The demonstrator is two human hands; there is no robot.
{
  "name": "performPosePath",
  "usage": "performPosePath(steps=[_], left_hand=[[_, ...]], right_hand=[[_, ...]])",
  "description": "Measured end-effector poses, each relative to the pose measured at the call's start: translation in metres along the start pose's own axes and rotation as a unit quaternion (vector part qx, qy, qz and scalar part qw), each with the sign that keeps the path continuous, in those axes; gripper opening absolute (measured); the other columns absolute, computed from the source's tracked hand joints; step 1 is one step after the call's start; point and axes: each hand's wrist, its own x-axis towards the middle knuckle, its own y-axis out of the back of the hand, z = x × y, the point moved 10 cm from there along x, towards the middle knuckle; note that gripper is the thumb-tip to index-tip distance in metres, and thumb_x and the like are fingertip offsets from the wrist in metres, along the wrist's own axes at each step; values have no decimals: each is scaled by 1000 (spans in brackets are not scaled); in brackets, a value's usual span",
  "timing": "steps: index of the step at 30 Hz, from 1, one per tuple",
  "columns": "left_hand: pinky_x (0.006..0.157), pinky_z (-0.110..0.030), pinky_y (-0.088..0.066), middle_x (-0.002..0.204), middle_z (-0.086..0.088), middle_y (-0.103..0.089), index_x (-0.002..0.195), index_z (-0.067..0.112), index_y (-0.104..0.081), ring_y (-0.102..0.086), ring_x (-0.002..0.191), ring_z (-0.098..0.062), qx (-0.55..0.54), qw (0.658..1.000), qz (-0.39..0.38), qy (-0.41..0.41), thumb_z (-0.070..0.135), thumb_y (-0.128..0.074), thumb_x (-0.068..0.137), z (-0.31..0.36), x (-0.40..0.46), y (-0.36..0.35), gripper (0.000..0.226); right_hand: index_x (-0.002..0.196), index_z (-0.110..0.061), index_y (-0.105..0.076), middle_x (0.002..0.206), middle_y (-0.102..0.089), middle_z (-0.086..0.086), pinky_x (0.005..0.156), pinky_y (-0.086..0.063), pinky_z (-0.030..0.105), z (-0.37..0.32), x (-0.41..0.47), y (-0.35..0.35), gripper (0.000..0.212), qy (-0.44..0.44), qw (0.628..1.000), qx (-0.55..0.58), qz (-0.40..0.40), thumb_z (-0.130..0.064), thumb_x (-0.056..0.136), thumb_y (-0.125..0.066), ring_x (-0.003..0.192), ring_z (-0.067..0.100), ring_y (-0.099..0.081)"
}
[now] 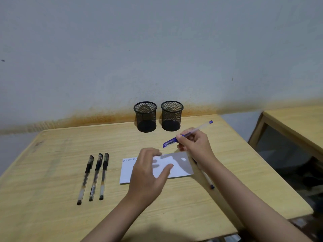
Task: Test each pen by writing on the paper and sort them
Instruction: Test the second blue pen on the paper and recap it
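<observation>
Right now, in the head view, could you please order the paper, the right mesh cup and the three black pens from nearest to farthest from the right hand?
1. Paper: just below and left of the right hand.
2. Right mesh cup: behind the hand, by the wall.
3. Three black pens: far left, beyond the paper.

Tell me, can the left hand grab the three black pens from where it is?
Probably yes. The left hand hovers open over the paper, and the three black pens lie just to its left on bare table, with nothing between them.
</observation>
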Motion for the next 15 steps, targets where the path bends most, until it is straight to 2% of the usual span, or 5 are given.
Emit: performPosePath(steps=[2, 5, 10, 15], left_hand=[[83, -3, -34, 108, 13, -51, 112, 23, -54, -48, 105, 5, -6, 1000, 9, 12, 29, -69, 80, 2, 7, 4, 36], [82, -7, -37, 104, 12, -58, 114, 23, -60, -54, 98, 2, -35, 999, -3, 7, 22, -71, 80, 9, 15, 0, 35], [75, -13, -46, 87, 9, -67, 98, 15, -72, -61, 85, 0, -69, 998, 0, -2, 7, -71, 77, 14, 23, 2, 22], [73, -15, -49, 82, 2, -70, 87, 7, -74, -64, 77, -4, -74, 995, -14, -64, 9, -72, 72, 20, 39, 15, 16]], right_hand=[[82, -8, -62, 62, -65, 0, 57, -52, 26, 2, -14, 4, 6, 0, 1000, 23, 15, -5, 86, -67, 54, 9, -63], [82, -8, -67, 60, -66, -4, 60, -54, 25, 2, -30, 4, 4, 9, 999, 33, 25, -6, 86, -67, 56, 9, -63], [79, -12, -69, 60, -68, -6, 61, -54, 20, -10, -45, 1, 8, 46, 998, 14, 29, -9, 86, -67, 57, 7, -64], [75, -13, -68, 67, -67, -3, 59, -50, 18, -25, -57, -1, 13, 118, 991, 13, 68, -3, 84, -68, 58, 10, -64]])
